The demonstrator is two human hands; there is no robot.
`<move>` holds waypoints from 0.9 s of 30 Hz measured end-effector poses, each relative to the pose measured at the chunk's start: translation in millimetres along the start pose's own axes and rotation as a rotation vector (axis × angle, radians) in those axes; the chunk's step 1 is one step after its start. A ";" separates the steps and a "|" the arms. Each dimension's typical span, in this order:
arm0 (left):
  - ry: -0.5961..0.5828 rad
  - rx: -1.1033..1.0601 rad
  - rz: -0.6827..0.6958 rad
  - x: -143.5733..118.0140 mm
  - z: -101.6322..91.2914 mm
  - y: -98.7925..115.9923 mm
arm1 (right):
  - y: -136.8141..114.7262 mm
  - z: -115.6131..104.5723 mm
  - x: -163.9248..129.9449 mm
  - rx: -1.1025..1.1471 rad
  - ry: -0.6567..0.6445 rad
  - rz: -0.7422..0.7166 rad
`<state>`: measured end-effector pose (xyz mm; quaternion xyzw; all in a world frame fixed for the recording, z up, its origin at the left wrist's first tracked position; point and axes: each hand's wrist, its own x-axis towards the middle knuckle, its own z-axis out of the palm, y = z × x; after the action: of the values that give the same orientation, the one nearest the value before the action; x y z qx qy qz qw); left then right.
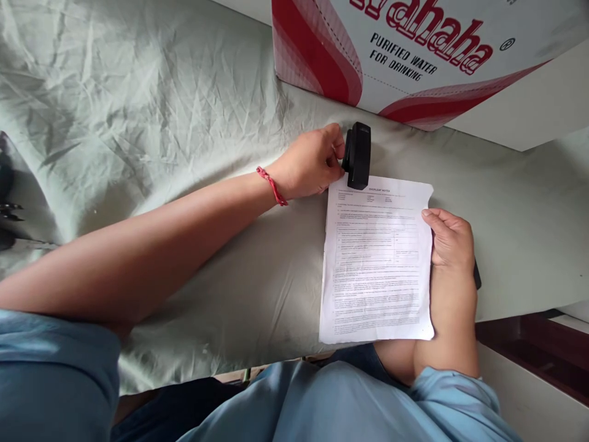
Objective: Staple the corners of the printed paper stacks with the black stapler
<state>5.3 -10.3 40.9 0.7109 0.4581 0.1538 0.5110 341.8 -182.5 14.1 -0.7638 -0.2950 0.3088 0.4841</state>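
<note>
My left hand point(313, 162), with a red thread around the wrist, grips a black stapler point(358, 155) that stands over the top left corner of a printed paper sheet point(377, 264). The sheet lies on the pale green cloth point(161, 110) covering the table. My right hand point(448, 245) holds the sheet's right edge, thumb on top of the paper, with a small dark object partly hidden under the fingers.
A red and white cardboard box point(414, 49) marked "purified water for drinking" stands just behind the stapler. A dark object point(7, 202) sits at the far left edge. The table's near edge runs by my lap; dark wood furniture point(543, 350) is at right.
</note>
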 end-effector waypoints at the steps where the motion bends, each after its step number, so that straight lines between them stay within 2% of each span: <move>1: 0.024 -0.014 0.068 1.6 2.5 -7.3 | 0.9 -1.3 0.4 0.007 0.009 0.002; 5: 0.159 -0.006 0.333 4.7 6.7 -28.6 | 1.9 -5.8 0.2 -0.001 0.022 0.026; 8: 0.267 0.026 0.474 4.4 3.5 -32.5 | 0.5 -6.3 -1.2 -0.010 0.026 0.029; 10: 0.269 0.038 0.532 3.8 0.9 -31.6 | -0.5 -5.7 -2.0 -0.012 0.020 0.034; 13: 0.175 0.102 0.607 3.7 -0.9 -30.6 | -1.2 -4.9 -2.4 -0.013 0.018 0.038; 17: 0.068 0.280 0.559 2.4 -0.8 -28.8 | 0.2 -6.0 -1.4 -0.010 0.010 0.034; 22: 0.082 0.435 0.437 -6.5 1.0 -14.1 | 1.0 -6.4 -0.7 -0.009 -0.002 0.047; 27: 0.073 0.347 0.452 -8.5 1.1 -8.8 | -2.1 -4.2 -2.9 0.004 -0.142 -0.020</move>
<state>-2.9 -17.3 34.9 0.8659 0.3255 0.2087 0.3173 342.8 -186.2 18.0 -0.7361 -0.3355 0.3578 0.4664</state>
